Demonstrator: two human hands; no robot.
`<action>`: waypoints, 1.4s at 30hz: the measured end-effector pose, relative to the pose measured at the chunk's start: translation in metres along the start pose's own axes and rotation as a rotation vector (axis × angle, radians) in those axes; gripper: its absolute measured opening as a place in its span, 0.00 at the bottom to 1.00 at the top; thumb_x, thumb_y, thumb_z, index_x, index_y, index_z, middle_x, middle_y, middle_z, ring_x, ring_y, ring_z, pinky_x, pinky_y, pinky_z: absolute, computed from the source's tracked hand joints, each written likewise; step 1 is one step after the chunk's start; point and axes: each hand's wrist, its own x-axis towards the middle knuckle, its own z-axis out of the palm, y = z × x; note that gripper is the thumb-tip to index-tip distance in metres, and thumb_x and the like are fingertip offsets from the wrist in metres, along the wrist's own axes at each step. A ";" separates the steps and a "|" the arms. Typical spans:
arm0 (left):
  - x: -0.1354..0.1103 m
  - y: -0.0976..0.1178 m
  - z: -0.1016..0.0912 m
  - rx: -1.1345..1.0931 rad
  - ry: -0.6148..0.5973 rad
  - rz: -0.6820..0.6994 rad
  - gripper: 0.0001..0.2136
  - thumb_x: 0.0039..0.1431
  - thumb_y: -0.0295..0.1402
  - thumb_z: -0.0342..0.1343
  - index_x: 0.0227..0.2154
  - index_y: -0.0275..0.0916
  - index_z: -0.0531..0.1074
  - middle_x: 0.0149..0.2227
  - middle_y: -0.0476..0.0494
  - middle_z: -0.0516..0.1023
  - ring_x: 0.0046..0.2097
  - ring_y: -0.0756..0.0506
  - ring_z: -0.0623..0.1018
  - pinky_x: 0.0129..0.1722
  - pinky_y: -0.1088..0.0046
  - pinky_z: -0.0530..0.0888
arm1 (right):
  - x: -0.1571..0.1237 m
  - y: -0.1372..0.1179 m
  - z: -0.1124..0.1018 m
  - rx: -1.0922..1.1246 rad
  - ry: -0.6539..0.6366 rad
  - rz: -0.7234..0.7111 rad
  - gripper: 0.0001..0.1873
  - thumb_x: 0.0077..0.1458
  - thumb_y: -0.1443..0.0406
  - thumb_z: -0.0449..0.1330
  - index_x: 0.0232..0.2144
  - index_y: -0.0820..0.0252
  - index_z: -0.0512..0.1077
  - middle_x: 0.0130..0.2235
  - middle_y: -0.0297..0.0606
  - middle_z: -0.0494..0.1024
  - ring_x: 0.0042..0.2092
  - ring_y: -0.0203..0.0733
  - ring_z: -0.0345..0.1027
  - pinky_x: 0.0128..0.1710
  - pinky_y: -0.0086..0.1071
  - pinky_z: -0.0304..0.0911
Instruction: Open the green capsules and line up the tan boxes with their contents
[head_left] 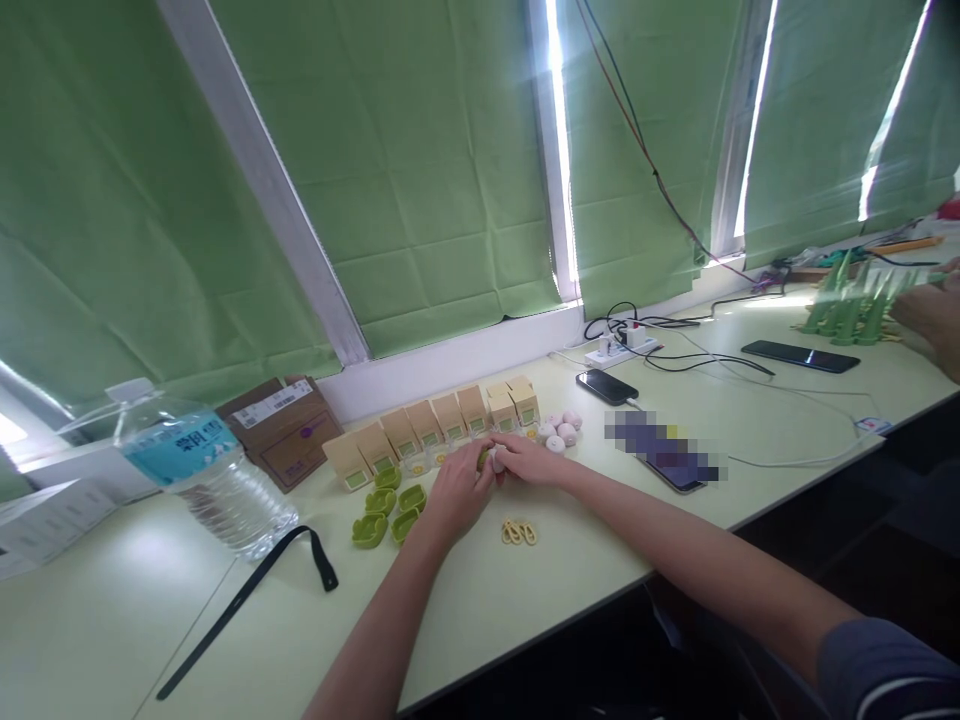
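Observation:
Both hands meet at the middle of the table. My left hand (459, 482) is closed around a small green plastic piece (484, 458), mostly hidden by the fingers. Against it my right hand (529, 460) pinches a whitish round piece (496, 459). Just left of my left hand lie several green cup-shaped pieces (369, 530). Beyond my right hand sits a cluster of pale pink round pieces (564, 430). A few yellow loops (519, 532) rest in front of the hands. Behind them stands a row of tan card pieces (424, 425) with small green parts.
At left are a large water bottle (214, 480), a cardboard box (289, 435) and a black strap (244, 592). Phones (607, 386) and a power strip (622, 350) with cables lie to the right. Another person's hand (934, 318) is near green spiky pieces (847, 315).

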 end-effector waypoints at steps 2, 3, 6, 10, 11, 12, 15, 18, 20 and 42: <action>0.000 -0.002 0.000 -0.006 0.016 0.003 0.16 0.69 0.38 0.43 0.53 0.42 0.69 0.50 0.40 0.78 0.51 0.40 0.76 0.51 0.59 0.72 | 0.000 0.002 0.000 0.004 -0.001 0.010 0.19 0.62 0.67 0.47 0.51 0.55 0.71 0.28 0.32 0.77 0.26 0.37 0.63 0.30 0.30 0.60; 0.000 -0.003 0.000 -0.010 0.021 0.005 0.16 0.70 0.38 0.43 0.54 0.43 0.69 0.50 0.40 0.78 0.51 0.40 0.76 0.51 0.58 0.72 | 0.001 0.003 0.000 0.013 -0.004 0.020 0.19 0.62 0.67 0.47 0.52 0.54 0.70 0.28 0.32 0.77 0.25 0.36 0.63 0.29 0.30 0.60; 0.000 -0.003 -0.002 -0.024 0.022 0.007 0.17 0.70 0.38 0.43 0.56 0.44 0.68 0.50 0.40 0.77 0.52 0.41 0.76 0.52 0.58 0.72 | 0.002 0.003 -0.001 0.032 0.010 0.067 0.20 0.62 0.67 0.47 0.53 0.53 0.69 0.29 0.31 0.77 0.24 0.36 0.62 0.28 0.30 0.60; -0.001 0.000 -0.004 -0.031 0.022 0.015 0.18 0.68 0.37 0.48 0.58 0.45 0.66 0.53 0.41 0.76 0.54 0.40 0.74 0.53 0.57 0.71 | 0.000 -0.002 -0.005 0.013 0.065 0.104 0.19 0.61 0.67 0.49 0.51 0.54 0.70 0.29 0.32 0.77 0.24 0.36 0.63 0.28 0.29 0.60; -0.002 0.001 -0.004 -0.034 0.026 0.020 0.19 0.67 0.37 0.49 0.59 0.45 0.65 0.54 0.41 0.76 0.54 0.40 0.75 0.53 0.57 0.71 | -0.001 -0.004 -0.006 -0.001 0.076 0.104 0.17 0.62 0.66 0.49 0.51 0.55 0.71 0.29 0.32 0.77 0.25 0.36 0.64 0.28 0.30 0.60; -0.002 0.001 -0.004 -0.037 0.032 0.026 0.19 0.66 0.38 0.50 0.59 0.45 0.65 0.54 0.41 0.76 0.54 0.40 0.75 0.53 0.58 0.71 | -0.001 -0.005 -0.007 -0.019 0.082 0.097 0.16 0.63 0.65 0.50 0.50 0.55 0.71 0.30 0.33 0.78 0.25 0.36 0.65 0.29 0.30 0.60; -0.001 -0.001 -0.003 -0.036 0.054 0.038 0.19 0.65 0.37 0.51 0.58 0.45 0.66 0.53 0.41 0.76 0.53 0.40 0.76 0.52 0.58 0.72 | -0.003 -0.006 -0.008 -0.099 0.085 0.036 0.16 0.66 0.59 0.51 0.50 0.56 0.71 0.33 0.35 0.80 0.31 0.39 0.69 0.35 0.32 0.62; 0.000 -0.004 -0.001 -0.018 0.073 0.024 0.18 0.64 0.35 0.52 0.57 0.44 0.67 0.51 0.40 0.77 0.51 0.40 0.76 0.50 0.58 0.73 | -0.002 -0.004 -0.007 -0.177 0.095 -0.023 0.16 0.67 0.60 0.50 0.51 0.56 0.71 0.35 0.37 0.81 0.38 0.42 0.73 0.42 0.35 0.63; 0.001 -0.006 0.000 -0.011 0.078 0.011 0.18 0.64 0.35 0.52 0.56 0.44 0.67 0.50 0.40 0.78 0.50 0.40 0.77 0.49 0.58 0.73 | -0.001 -0.003 -0.007 -0.207 0.107 -0.046 0.16 0.68 0.61 0.50 0.52 0.56 0.71 0.36 0.37 0.81 0.41 0.43 0.73 0.45 0.36 0.62; -0.004 -0.003 -0.001 0.012 0.057 -0.073 0.18 0.65 0.38 0.50 0.57 0.45 0.64 0.51 0.41 0.77 0.50 0.39 0.77 0.51 0.57 0.73 | -0.016 0.022 -0.106 -0.789 0.534 0.271 0.18 0.57 0.56 0.59 0.48 0.55 0.72 0.45 0.43 0.74 0.43 0.46 0.70 0.43 0.35 0.61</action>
